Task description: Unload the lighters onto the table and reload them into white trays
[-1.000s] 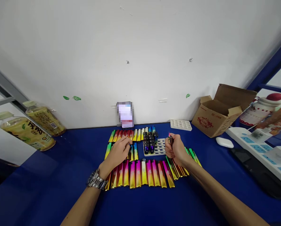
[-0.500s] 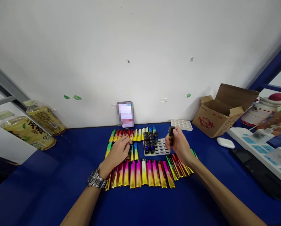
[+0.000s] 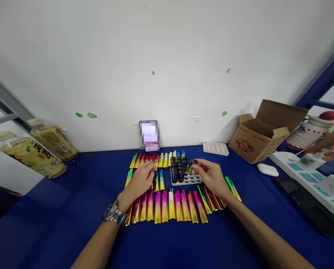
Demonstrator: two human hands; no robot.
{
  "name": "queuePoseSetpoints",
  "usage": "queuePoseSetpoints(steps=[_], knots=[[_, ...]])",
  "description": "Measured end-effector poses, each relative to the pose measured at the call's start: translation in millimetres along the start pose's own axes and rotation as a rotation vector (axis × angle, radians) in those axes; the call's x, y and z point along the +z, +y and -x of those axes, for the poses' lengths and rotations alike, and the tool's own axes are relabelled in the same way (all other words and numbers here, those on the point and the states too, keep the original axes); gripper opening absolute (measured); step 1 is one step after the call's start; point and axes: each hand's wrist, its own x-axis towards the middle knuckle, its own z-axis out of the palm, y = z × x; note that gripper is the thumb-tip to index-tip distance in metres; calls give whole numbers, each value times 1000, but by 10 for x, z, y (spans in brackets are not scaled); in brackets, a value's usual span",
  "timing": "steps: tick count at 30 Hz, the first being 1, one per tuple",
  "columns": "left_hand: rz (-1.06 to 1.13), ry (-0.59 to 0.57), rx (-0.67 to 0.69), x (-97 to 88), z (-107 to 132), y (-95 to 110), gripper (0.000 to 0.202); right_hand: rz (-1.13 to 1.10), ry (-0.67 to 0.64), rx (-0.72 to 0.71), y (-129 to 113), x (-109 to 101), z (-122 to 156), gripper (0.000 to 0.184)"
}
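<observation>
My right hand (image 3: 212,177) pinches a lighter (image 3: 191,164) with a black top between thumb and forefinger. The lighter tilts over the white perforated tray (image 3: 196,180), where several black-topped lighters (image 3: 177,170) stand upright in the left holes. Whether its lower end is inside a hole I cannot tell. My left hand (image 3: 141,177) rests with loosely bent fingers over the middle row of shiny lighters, hiding some of them; it appears to hold nothing. Nearest me lies a row of pink and gold lighters (image 3: 164,207), and red and green ones (image 3: 204,200) continue it under my right wrist.
Another white perforated tray (image 3: 216,148) lies by the wall. A phone (image 3: 149,136) leans there too. On the right are an open cardboard box (image 3: 247,144), a white case (image 3: 268,170) and a power strip (image 3: 304,175). Two drink bottles (image 3: 32,155) stand at left.
My right hand has moved left and slightly down, bringing the lighter from beside the tray to over it and tilting it. My left hand stays in place.
</observation>
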Motion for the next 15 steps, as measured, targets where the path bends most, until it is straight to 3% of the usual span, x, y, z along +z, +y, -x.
queuePoseSetpoints(steps=[9, 15], knots=[[11, 4, -5, 0, -1, 5, 25, 238, -71, -272, 35, 60, 38, 26], [3, 13, 5, -2, -2, 10, 24, 425, -103, -304, 96, 104, 9, 29]])
